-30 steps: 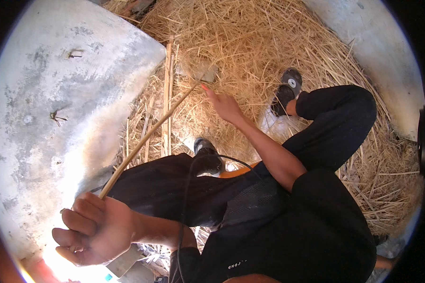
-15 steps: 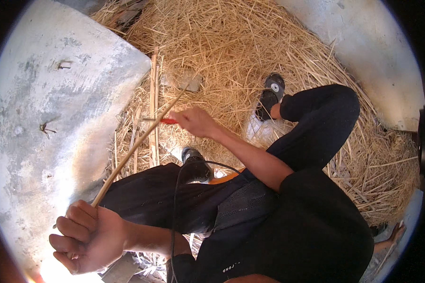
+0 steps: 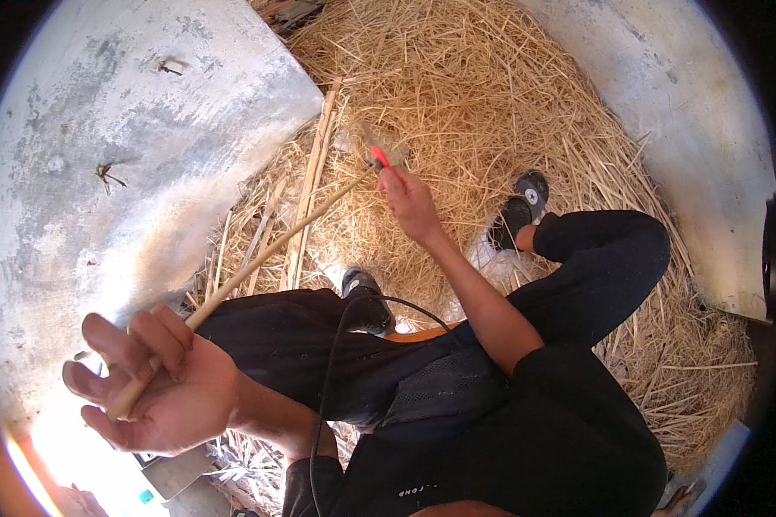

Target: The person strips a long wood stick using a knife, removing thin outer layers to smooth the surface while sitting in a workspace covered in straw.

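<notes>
Holding at eight o'clock: left hand (image 3: pixel 164 383), fingers curled loosely round the near end of one slender pale stick (image 3: pixel 267 256). Long axis: from that palm, slantwise between one and two o'clock, above straw (image 3: pixel 483 103). Far end: beside right hand (image 3: pixel 411 205), the nearer to it, clenched on one red-handled tool (image 3: pixel 379 157) pointing toward eleven; tool-to-stick contact undeterminable.

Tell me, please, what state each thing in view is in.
Left hand, curled loosely around the stick
Right hand, closed on the red-handled tool
Stick, held at a slant
Red-handled tool, held, its tip blurred
Straw, loose, spread about
Slats, lying on the straw
Cable, slack, curved
Shoes, worn
</notes>
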Demonstrator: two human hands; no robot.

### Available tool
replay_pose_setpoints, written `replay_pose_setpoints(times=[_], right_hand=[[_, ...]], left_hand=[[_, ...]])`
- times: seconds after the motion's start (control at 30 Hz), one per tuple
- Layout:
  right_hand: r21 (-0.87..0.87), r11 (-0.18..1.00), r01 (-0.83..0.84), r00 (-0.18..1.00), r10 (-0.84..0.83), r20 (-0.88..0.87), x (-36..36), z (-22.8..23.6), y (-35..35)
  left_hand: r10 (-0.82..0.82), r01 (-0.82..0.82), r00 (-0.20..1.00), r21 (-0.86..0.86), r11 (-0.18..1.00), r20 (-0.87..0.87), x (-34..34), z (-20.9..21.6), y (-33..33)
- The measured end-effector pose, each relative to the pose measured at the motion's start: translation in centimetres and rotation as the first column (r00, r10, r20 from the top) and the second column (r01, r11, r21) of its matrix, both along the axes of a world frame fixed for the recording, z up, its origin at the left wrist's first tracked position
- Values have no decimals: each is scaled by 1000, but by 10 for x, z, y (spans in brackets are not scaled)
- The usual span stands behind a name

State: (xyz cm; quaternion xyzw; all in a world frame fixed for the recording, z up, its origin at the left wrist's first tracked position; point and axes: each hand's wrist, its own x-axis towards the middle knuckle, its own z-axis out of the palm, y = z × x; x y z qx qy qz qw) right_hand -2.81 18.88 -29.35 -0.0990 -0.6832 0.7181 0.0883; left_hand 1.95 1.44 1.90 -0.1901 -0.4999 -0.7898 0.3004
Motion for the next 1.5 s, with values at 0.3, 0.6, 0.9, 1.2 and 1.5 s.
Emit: replay_pose_setpoints(times=[0.3,0.6,0.9,1.2,1.5], right_hand=[[272,961,46,999,-45,-7,25,51,-18],[470,883,-7,996,-34,78,32,55,-27],[481,876,-47,985,-39,167,28,53,-26],[332,934,-131,990,106,92,27,45,-27],[300,946,-121,961,187,-204,27,43,-21]], left_hand=[[207,-207,978,-64,976,-18,3,-2,11],[208,-208,977,3,978,-39,9,1,28],[274,-280,960,-115,953,-66,9,-3,26],[218,-232,970,-131,964,-111,7,-7,22],[228,-233,972,-179,956,-49,10,-3,18]])
